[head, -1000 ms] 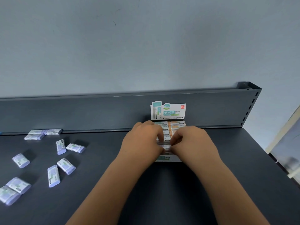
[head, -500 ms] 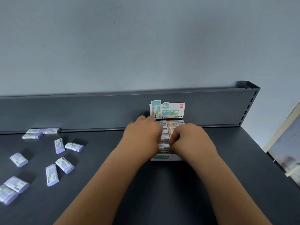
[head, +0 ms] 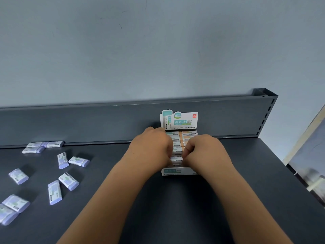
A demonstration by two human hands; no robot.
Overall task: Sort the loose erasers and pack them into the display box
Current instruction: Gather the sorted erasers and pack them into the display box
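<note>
L hand [head: 151,150] & R hand [head: 204,152] pinch one eraser [head: 176,158] near the front of the display box [head: 177,171], at the tabletop's [head: 175,208] back edge. Loose erasers [head: 68,181] lie twd its left edge.

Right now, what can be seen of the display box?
The display box is white-and-teal printed card, an open tray with an upright header card at its back. It stands on the dark table by the rear rail, packed with two rows of erasers. The left hand and right hand cover its front, fingers pinching one eraser.
</note>
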